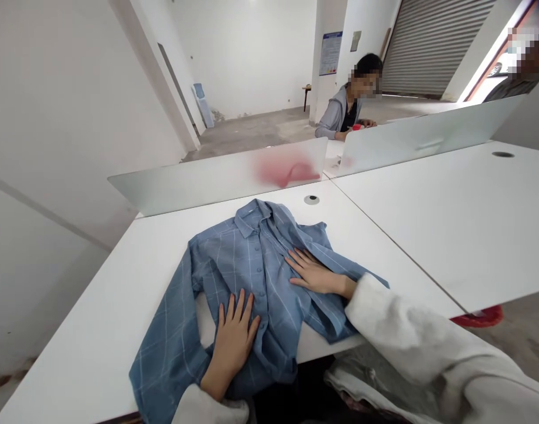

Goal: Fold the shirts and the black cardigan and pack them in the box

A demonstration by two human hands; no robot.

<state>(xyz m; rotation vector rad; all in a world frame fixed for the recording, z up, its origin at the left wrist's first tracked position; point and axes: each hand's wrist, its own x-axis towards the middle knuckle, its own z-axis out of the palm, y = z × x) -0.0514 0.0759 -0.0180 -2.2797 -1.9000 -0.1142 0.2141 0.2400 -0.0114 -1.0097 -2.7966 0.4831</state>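
A blue button-up shirt (pixel 247 265) with thin white checks lies front side up on the white table, its collar toward the far side. One sleeve stretches down to the left, and the right side is rumpled in folds. My left hand (pixel 235 333) rests flat on the lower front, left of the button row, fingers spread. Across the right chest, my right hand (pixel 311 272) presses on the cloth with fingers stretched out. The shirt's lower hem hangs over the near table edge.
Frosted dividers (pixel 199 182) run along the table's far edge, with a blurred red shape behind one. A cable hole (pixel 312 200) sits beyond the shirt. Past the dividers sits a person (pixel 340 112); another is partly visible at far right. A red rim (pixel 481 317) shows below the table at right.
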